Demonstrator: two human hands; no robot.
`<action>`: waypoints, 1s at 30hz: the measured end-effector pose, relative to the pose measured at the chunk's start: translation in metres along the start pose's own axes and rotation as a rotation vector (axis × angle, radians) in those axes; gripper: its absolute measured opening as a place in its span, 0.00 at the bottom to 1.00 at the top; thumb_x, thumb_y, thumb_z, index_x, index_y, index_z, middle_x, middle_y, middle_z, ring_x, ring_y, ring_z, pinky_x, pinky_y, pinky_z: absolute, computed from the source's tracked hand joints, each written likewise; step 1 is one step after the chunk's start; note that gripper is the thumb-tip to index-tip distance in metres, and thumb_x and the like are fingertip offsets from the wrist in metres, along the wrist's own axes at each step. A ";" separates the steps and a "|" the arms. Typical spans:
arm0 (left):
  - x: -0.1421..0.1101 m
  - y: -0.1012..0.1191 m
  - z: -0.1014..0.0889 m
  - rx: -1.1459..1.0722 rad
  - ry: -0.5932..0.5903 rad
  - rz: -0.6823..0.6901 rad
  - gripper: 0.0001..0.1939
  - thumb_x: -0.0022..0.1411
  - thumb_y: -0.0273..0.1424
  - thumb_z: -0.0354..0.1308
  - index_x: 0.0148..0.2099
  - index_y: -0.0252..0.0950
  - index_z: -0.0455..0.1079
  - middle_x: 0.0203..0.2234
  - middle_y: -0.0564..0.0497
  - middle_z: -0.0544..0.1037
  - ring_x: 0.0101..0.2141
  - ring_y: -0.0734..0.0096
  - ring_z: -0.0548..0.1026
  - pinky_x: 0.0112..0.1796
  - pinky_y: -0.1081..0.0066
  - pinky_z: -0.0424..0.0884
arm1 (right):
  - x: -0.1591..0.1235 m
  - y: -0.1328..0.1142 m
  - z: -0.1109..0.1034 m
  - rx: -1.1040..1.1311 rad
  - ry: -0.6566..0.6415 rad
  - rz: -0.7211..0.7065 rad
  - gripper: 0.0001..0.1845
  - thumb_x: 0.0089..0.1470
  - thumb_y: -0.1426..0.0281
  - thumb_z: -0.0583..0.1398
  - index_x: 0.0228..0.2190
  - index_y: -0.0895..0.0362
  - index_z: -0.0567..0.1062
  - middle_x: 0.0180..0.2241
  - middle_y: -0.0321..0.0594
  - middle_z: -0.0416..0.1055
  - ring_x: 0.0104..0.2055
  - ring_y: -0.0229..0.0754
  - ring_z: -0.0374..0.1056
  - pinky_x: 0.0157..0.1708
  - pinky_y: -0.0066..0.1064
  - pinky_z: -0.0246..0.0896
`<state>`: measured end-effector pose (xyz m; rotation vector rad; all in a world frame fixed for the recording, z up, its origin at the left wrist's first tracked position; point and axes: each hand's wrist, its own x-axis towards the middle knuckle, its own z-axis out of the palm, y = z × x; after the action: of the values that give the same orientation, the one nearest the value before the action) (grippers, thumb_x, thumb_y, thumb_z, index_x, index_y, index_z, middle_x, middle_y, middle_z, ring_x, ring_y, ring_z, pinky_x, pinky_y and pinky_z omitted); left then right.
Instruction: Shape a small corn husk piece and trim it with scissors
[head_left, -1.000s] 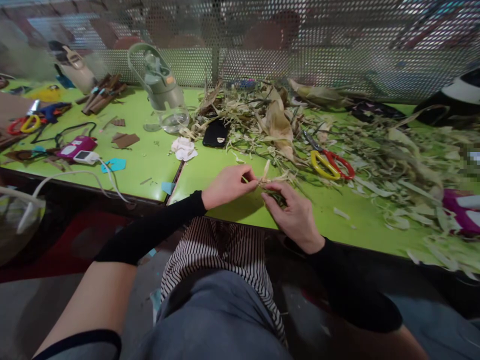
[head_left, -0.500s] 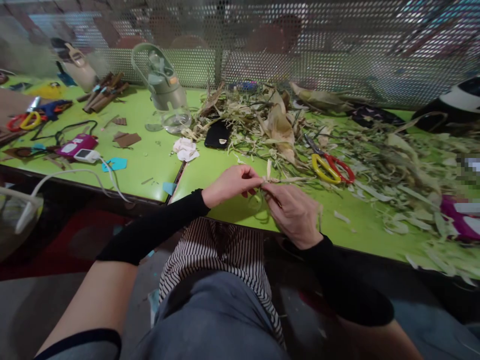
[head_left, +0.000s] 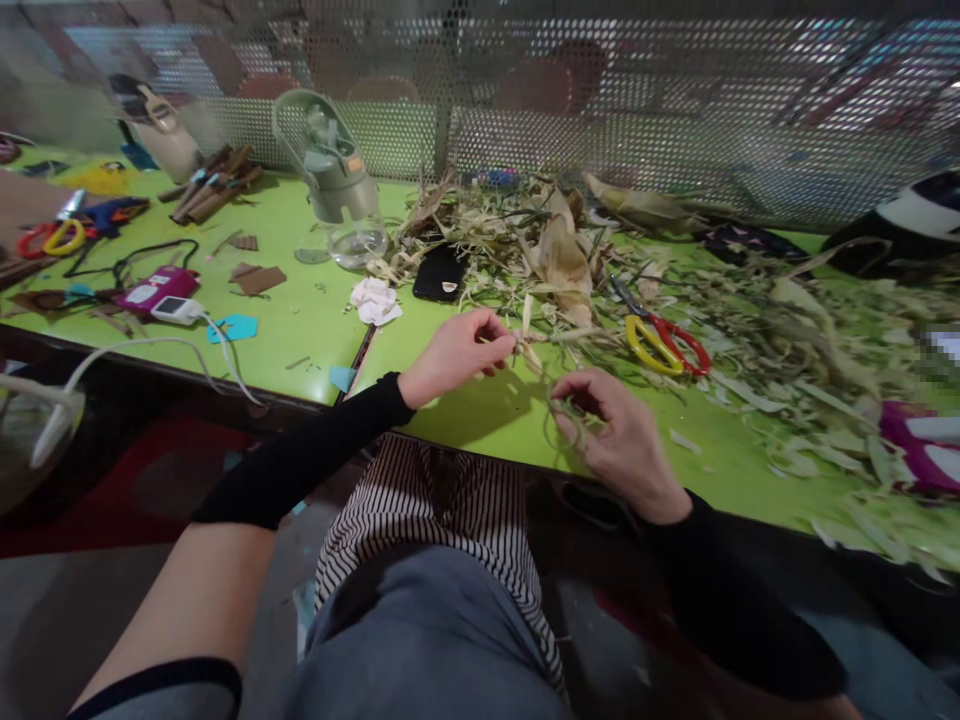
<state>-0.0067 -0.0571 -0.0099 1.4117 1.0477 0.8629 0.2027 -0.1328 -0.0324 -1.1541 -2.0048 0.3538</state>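
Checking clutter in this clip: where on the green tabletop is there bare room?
Mostly bare green tabletop lies between the brown scraps and crumpled tissue, and between that tissue and the left hand. Crowded: husks and shavings fill the far middle and right, around the scissors.

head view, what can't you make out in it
Head view: how the left hand grips the pale husk piece; the hand hides the held end
Head view: full shape of the green strip at the right hand; the hand hides part
Head view: all of the rightmost purple device; the right edge cuts it off
Head view: what lies behind the perforated screen; its mesh breaks it up
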 end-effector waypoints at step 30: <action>0.002 0.008 0.009 0.439 0.117 0.400 0.08 0.68 0.32 0.62 0.37 0.36 0.68 0.33 0.53 0.79 0.29 0.77 0.71 0.34 0.73 0.64 | 0.035 0.014 0.028 -0.580 0.271 -0.109 0.12 0.72 0.63 0.55 0.41 0.54 0.77 0.34 0.42 0.79 0.37 0.47 0.71 0.40 0.39 0.59</action>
<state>0.0032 -0.0580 -0.0031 2.0065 1.1044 1.0525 0.1797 -0.0924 -0.0416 -1.3394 -1.9653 -0.4502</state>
